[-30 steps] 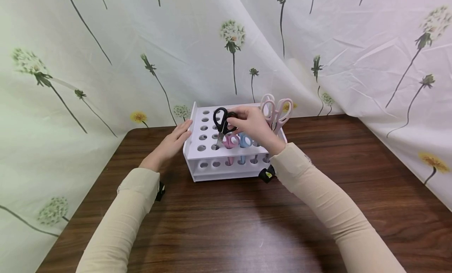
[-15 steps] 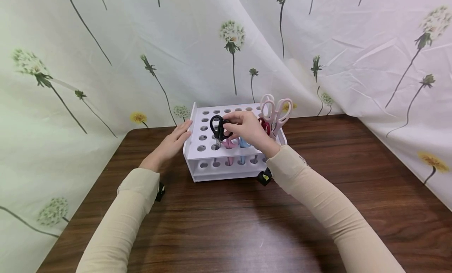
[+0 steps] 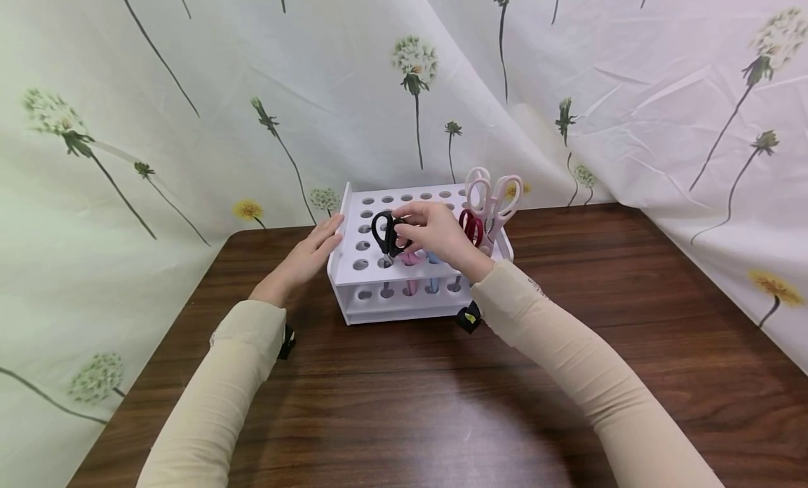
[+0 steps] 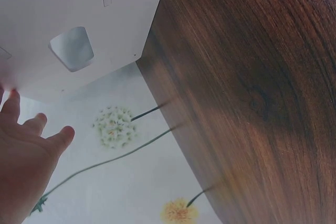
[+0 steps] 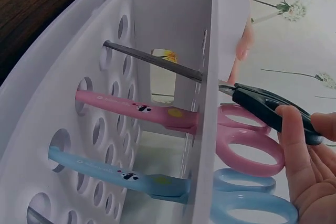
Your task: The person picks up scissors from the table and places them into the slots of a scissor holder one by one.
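My right hand pinches the black handle of a pair of scissors. In the right wrist view their steel blade runs through the upper shelf and its tip reaches a hole in the lower one. Beside them, pink scissors and light blue scissors stand in neighbouring front holes of the white rack. My left hand rests with straight fingers against the rack's left side panel; in the left wrist view the fingers lie near that panel.
Red-handled scissors and pale pink and white scissors stand at the rack's right side. The rack sits on a dark wooden table, before a white cloth printed with dandelions.
My right hand has lowered the black scissors and shifted slightly left, so the blade has sunk into the front-row hole. Red handles have come into sight behind the hand. My left hand stays put.
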`<state>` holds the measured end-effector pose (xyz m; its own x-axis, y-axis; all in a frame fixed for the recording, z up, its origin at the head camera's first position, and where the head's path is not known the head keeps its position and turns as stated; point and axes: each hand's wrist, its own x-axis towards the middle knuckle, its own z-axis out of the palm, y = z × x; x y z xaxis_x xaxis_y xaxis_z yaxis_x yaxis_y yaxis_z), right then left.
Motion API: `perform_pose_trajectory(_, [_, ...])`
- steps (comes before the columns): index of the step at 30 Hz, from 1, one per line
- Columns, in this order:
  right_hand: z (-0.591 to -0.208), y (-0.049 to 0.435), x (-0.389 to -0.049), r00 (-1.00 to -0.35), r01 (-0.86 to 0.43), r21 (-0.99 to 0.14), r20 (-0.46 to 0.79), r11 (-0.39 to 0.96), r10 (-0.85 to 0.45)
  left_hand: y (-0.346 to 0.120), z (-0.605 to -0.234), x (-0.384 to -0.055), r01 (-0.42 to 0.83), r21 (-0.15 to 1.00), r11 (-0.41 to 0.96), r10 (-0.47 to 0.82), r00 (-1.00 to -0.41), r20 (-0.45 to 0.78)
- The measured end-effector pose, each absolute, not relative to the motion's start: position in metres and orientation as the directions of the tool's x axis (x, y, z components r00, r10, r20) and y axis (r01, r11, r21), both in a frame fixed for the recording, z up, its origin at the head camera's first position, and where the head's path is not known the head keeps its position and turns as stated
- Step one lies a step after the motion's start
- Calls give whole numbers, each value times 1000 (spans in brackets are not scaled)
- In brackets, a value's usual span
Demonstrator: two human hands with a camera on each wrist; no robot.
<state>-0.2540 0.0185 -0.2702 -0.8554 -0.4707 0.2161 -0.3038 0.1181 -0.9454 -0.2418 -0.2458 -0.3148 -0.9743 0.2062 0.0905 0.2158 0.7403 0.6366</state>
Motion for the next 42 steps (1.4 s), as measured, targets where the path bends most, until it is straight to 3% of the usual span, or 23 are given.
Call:
perform_pose_trajectory(14, [-269, 22, -253, -855, -319, -935, 213, 156, -473, -243, -313, -241, 227, 647, 728, 214, -972, 101])
perform_pose_trajectory(42, [-244, 38, -259, -837, -384, -900, 244, 207, -490, -252, -303, -248, 286, 551, 784, 262, -957, 124])
